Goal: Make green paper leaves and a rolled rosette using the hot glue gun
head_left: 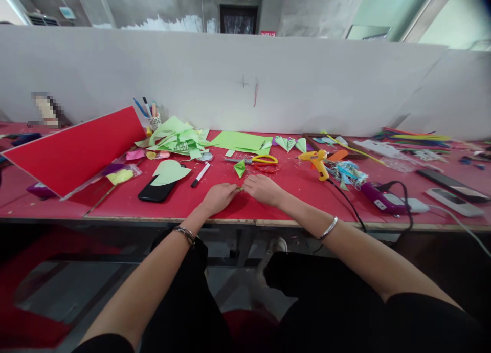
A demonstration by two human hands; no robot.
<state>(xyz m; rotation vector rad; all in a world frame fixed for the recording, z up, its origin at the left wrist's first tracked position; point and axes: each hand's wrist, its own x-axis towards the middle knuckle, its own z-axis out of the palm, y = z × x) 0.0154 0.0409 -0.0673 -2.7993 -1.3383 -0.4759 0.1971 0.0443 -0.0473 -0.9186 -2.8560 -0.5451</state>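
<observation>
My left hand (221, 197) and my right hand (263, 189) meet near the front edge of the red tabletop, fingers pinched together. Between the fingertips shows a bit of a small green piece (240, 190), probably paper; the fingers cover most of it. Just beyond them lies a folded green paper shape (240, 168). Behind that rest scissors with yellow and red handles (264, 160). To the left of my hands are a white marker with a black cap (200, 175) and a pale green paper heart (171, 172), which partly covers a black phone (156, 192).
Green paper scraps (178, 135) and light green sheets (240, 141) lie at the back. A yellow glue gun (316, 162) sits on the right, its cord hanging over the edge, near a purple power strip (383, 198). A red board (88, 151) leans at left. A white partition (172, 76) stands behind.
</observation>
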